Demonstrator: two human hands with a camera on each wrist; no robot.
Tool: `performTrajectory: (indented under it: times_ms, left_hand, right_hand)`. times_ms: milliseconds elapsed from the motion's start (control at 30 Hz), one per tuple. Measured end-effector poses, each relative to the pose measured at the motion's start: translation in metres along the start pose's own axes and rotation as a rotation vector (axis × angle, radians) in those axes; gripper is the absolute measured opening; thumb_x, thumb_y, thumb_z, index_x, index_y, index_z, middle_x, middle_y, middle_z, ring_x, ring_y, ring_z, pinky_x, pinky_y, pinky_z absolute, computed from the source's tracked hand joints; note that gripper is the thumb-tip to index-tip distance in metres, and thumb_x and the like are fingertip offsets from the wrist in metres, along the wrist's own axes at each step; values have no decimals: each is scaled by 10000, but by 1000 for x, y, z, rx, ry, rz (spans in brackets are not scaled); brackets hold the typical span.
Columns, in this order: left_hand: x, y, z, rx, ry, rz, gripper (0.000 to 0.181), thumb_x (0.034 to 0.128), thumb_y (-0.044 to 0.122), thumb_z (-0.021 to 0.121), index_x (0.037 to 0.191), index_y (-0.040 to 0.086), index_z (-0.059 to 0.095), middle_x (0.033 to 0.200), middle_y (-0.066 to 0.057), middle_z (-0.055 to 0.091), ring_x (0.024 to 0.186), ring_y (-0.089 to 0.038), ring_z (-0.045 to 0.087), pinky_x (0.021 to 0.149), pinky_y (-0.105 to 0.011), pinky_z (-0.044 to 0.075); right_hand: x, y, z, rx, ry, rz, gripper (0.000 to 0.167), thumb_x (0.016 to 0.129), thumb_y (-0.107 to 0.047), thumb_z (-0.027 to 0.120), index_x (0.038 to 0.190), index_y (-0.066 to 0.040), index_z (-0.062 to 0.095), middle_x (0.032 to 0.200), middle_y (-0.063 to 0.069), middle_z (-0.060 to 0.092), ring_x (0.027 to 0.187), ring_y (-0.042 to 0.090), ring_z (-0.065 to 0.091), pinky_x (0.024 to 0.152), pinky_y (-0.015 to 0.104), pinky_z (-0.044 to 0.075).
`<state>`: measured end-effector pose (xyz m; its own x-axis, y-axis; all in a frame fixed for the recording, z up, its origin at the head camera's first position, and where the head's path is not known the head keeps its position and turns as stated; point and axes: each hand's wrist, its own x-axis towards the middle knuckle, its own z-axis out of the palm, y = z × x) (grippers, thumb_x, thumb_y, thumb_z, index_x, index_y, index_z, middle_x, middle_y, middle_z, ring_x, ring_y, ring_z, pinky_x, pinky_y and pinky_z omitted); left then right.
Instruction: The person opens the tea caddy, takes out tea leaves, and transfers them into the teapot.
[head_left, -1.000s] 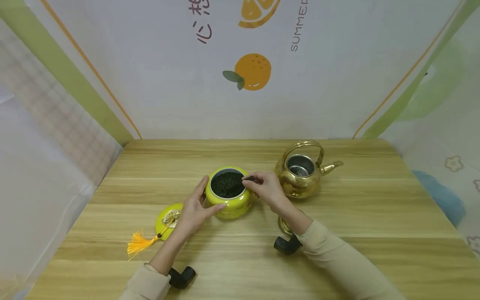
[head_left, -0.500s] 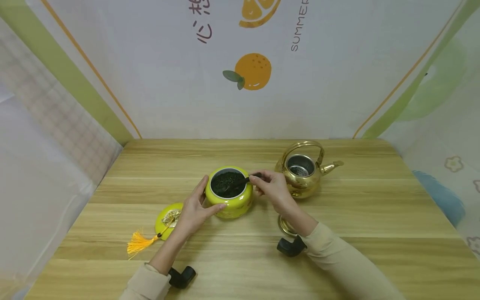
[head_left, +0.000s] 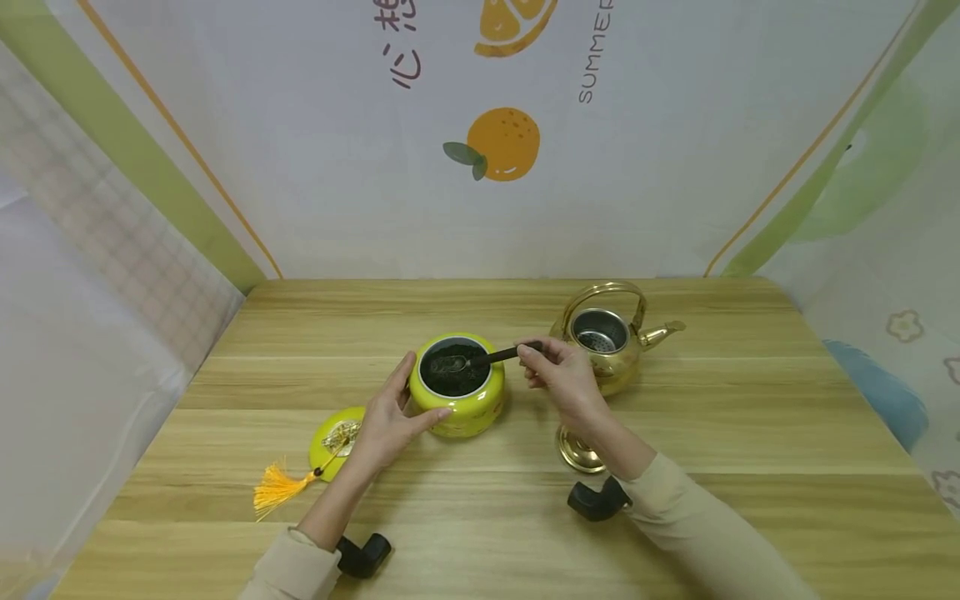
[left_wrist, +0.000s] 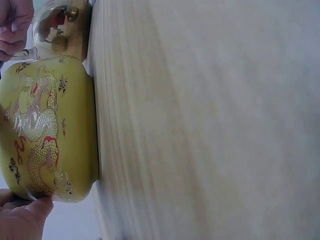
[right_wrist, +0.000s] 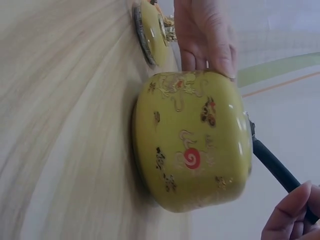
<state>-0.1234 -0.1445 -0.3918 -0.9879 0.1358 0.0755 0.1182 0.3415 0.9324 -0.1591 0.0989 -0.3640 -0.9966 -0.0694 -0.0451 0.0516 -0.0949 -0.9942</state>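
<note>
Soft, even, slightly dim light fills the head view, leaving faint, soft-edged shadows on the table (head_left: 750,400) beside the jar (head_left: 463,418). Bright glints sit on the jar's glaze and the kettle (head_left: 619,367); the light's source cannot be told. The 2 wrist views are softer and hazier, and in the left one the table blurs into a pale wash towards the right edge

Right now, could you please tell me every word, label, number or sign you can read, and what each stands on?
"SUMMER", running upward on the backdrop; the R touches the picture's top edge.
"心想", on the same backdrop; the second character is cut off.
Jar: coloured patterns, no word I can read.
Lid: its gold emblem is too small to read.
</note>
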Motion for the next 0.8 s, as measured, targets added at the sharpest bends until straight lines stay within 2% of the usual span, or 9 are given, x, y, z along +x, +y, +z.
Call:
performTrajectory:
  times_ms: [200,400,633,800]
  left_hand:
    - [0,-1,1,5,-3,8,981,761,152,790,1487,-9,150,1565,-161,98,1432,-268,167,1152,-370,221]
    - [0,0,0,43,7,6,994,757,190,796,1487,-10,151,1566,-157,103,1433,-283,159,1154,-378,213]
    - [0,12,-1,62,84,44,955,778,207,781,1500,54,174,1570,-91,152,1439,-228,160,1149,-365,246]
    - [1,28,6,-16,147,94,911,782,195,777,1497,104,221,1556,-23,205,1424,-185,212,1132,-276,263]
  right_hand:
    - [-6,-7,-11,46,3,-34,186,910,-95,615,1048,30,618,732,-27,586,631,55,538,561,154,508]
    - [-12,-13,-24,111,3,-62,40,914,-91,609,937,-100,639,718,-43,581,614,47,525,543,141,488]
    - [-19,-21,-44,150,11,-162,145,922,-80,591,902,-187,686,712,-44,587,595,40,536,516,133,477]
    - [-25,-28,-61,203,21,-209,187,925,-49,574,896,-185,699,712,-42,598,596,41,543,519,125,480]
